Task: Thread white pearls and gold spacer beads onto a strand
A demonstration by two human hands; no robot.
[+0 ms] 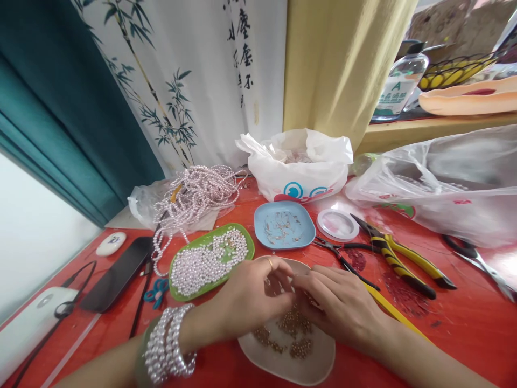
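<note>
My left hand point(252, 293), with a ring and several strands of pearl bracelet point(169, 342) on the wrist, is curled above a pale dish point(323, 366). My right hand point(339, 302) meets it there, its fingers bent and touching the left fingertips. Both hands are closed in a pinch; whatever sits between the fingers is hidden. Small gold beads point(301, 348) lie in loose clusters in the dish below. Just beyond my left hand, a green tray point(251, 248) holds many loose pearl beads point(197, 264). A blue dish point(285, 245) with thin metal pins stands behind the hands.
Right of the hands lie small black pliers point(335, 248), large yellow-black pliers point(390, 248) and scissors point(480, 261). A round clear lid point(338, 224) sits by the blue dish. Pearl strands point(202, 188) and plastic bags point(299, 172) line the back. A phone point(119, 275) lies left.
</note>
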